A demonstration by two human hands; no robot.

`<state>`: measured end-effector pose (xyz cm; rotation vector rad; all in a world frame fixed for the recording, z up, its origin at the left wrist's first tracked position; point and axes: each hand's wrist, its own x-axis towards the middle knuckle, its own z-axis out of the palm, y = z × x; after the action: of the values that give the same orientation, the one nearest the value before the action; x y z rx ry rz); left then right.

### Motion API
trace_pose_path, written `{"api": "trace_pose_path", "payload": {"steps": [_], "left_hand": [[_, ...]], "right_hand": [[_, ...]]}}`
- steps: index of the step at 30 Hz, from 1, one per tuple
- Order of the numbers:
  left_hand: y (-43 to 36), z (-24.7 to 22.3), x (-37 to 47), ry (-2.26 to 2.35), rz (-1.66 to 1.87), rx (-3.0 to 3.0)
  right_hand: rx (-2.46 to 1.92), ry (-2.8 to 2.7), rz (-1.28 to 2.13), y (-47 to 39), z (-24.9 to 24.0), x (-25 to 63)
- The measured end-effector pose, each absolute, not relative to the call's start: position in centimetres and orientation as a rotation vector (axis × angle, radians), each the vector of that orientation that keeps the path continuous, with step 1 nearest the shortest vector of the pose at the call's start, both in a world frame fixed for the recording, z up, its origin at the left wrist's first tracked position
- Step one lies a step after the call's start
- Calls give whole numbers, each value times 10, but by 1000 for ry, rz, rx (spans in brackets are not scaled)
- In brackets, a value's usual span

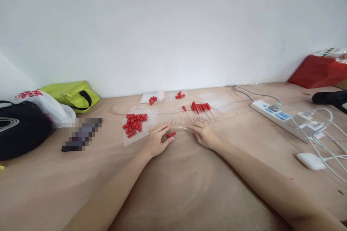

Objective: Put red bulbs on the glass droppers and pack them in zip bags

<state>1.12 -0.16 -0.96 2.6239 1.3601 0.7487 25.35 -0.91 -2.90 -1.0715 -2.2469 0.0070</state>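
My left hand rests on the table with thumb and fingers apart. A red rubber bulb lies at the gap between them, seemingly on the tabletop and not gripped. My right hand pinches one end of a thin clear dropper tube, which points left toward my left fingers. Just beyond the hands, more thin tubes lie in a row. Beyond my right hand, several droppers with red bulbs fitted lie side by side. A pile of loose red bulbs sits on a clear plastic bag at left.
Small bags with red pieces lie near the wall. A power strip with plugs and white cables occupies the right, beside a white charger. On the left are a pixelated dark object, a black bag and a lime-green bag.
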Motion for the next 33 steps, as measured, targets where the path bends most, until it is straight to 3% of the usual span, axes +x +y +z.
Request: {"api": "trace_pose_path", "payload": {"steps": [33], "left_hand": [[-12, 2, 28, 1073, 799, 2587]], "right_hand": [[-974, -2266, 109, -9, -20, 249]]}}
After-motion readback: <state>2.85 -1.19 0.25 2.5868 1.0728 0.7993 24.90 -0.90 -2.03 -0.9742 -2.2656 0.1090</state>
